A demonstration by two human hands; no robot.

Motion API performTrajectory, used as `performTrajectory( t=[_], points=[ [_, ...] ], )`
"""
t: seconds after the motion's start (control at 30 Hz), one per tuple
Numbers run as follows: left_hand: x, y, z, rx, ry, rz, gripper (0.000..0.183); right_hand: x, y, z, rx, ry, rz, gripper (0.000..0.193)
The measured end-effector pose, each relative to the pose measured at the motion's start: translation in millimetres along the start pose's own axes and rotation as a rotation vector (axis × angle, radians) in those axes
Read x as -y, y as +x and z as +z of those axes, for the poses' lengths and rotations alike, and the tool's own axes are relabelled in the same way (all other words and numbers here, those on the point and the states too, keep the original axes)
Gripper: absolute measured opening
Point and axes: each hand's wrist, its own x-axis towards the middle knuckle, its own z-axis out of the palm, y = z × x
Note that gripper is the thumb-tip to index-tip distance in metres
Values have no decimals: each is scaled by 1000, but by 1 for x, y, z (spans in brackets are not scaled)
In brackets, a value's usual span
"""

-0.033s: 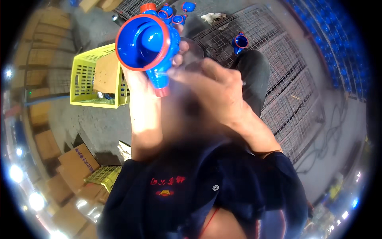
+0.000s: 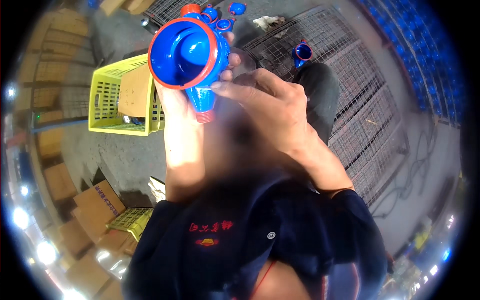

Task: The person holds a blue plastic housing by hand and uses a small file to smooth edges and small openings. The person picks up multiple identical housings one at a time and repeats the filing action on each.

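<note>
A blue water meter housing (image 2: 216,60) with a red rim and red threaded ends is held up by my left hand (image 2: 172,97). Its round opening is turned toward me. My left palm lies under it, and the fingertips wrap round its right side. My right hand (image 2: 275,102) is closed at the housing's lower right side, its thumb tip at the blue neck above the near threaded end. Whether something small is pinched in the right fingers is hidden.
Several similar housings (image 2: 237,8) lie on the floor at the far side; another housing (image 2: 302,51) rests on wire mesh (image 2: 360,100) by my knee. A yellow crate (image 2: 120,132) with cardboard stands to the left. Cartons (image 2: 100,202) are at lower left; blue pieces (image 2: 425,55) line the right.
The housing and my left hand have shifted slightly to the right. My right hand has moved a little and shows sharper now.
</note>
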Motion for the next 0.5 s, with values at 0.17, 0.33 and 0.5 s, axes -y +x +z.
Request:
performTrajectory(
  t=[0.17,0.33,0.5],
  points=[
    [-3,-1,3,-79,37,60,66,6,-7,-1,10,-42,54,51],
    [-3,1,0,-13,55,-6,70,6,0,-4,-6,-58,31,51],
    [-1,1,2,77,-47,-83,69,8,2,-10,56,-45,54,41]
  ],
)
